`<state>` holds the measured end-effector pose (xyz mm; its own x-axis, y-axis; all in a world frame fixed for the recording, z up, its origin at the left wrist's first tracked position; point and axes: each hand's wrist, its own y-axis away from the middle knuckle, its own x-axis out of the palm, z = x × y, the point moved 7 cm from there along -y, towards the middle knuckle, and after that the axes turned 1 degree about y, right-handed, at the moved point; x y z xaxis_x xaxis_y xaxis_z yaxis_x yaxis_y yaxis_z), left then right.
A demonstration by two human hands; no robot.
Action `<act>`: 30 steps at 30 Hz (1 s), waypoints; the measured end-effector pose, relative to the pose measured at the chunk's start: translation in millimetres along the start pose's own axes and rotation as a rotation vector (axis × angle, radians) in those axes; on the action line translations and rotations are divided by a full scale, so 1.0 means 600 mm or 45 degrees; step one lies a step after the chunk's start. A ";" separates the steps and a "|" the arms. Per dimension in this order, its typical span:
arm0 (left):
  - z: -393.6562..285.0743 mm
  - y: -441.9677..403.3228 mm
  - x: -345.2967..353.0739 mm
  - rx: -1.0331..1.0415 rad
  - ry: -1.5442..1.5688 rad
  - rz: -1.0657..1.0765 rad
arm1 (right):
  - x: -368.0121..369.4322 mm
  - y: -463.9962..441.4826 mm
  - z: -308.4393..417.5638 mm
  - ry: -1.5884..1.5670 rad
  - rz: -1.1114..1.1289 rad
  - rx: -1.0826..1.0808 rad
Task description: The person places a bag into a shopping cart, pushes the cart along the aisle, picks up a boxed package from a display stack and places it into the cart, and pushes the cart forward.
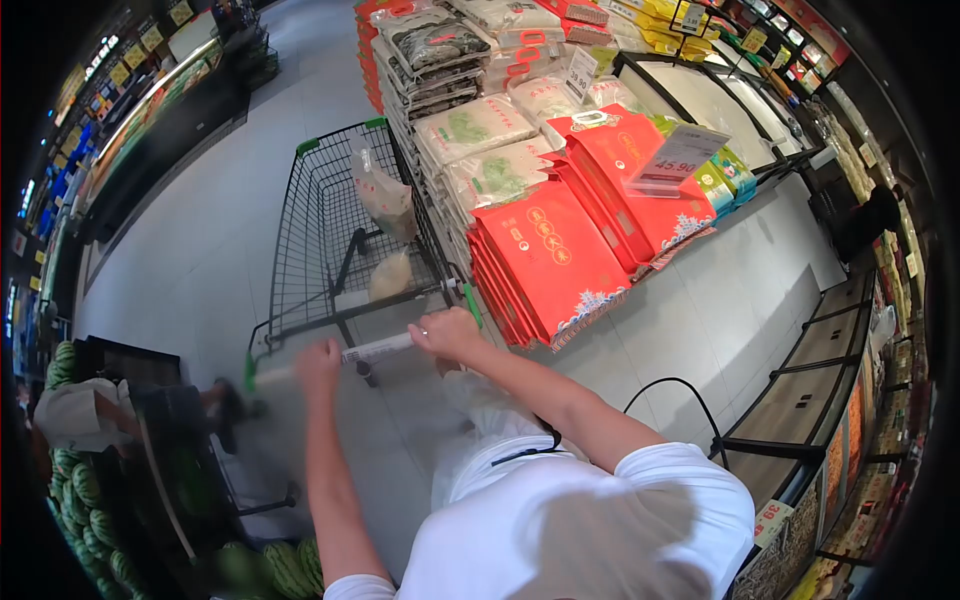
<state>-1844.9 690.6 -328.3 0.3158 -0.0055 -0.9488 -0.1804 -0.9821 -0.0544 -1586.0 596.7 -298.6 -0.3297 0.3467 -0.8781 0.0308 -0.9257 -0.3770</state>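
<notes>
At the near end of a wire shopping cart [297, 235], both hands are curled around the push handle [378, 349], apart from each other. The right hand [448, 333], with a ring on one finger, is closed over the handle's right part; the left hand [318, 364] is blurred but shows as a fist around the left part. Between them, the handle's pale surface carries print too small to read. Ahead of the hands, the cart stands on the grey tiled floor [200, 230], with green pieces at its corners. Inside its dark mesh, a clear plastic bag [383, 195] sits toward the right wall, and a smaller pale bag [390, 273] lies nearer the handle. Just beside the cart on the right are red packages [545, 245], a price sign [675, 160] reading 45.90 and white packs [475, 132] with green print. Farther out, brown-topped bins [815, 350] line the right side; to the left, another person [80, 415] in a light top is near striped watermelons [85, 490].
</notes>
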 end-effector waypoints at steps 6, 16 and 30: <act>-0.014 -0.100 0.009 0.106 0.043 -0.080 | 0.031 -0.082 -0.053 0.073 0.103 0.102; -0.035 -0.258 0.044 0.177 0.015 -0.238 | 0.071 -0.240 -0.148 0.120 0.227 0.228; -0.033 -0.430 0.052 0.128 -0.015 -0.310 | 0.203 -0.432 -0.111 -0.041 0.486 0.356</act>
<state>-1770.4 940.0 -337.7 0.3502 0.2313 -0.9077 -0.1921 -0.9307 -0.3113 -1571.6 888.8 -327.7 -0.3735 -0.0271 -0.9272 -0.0985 -0.9928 0.0686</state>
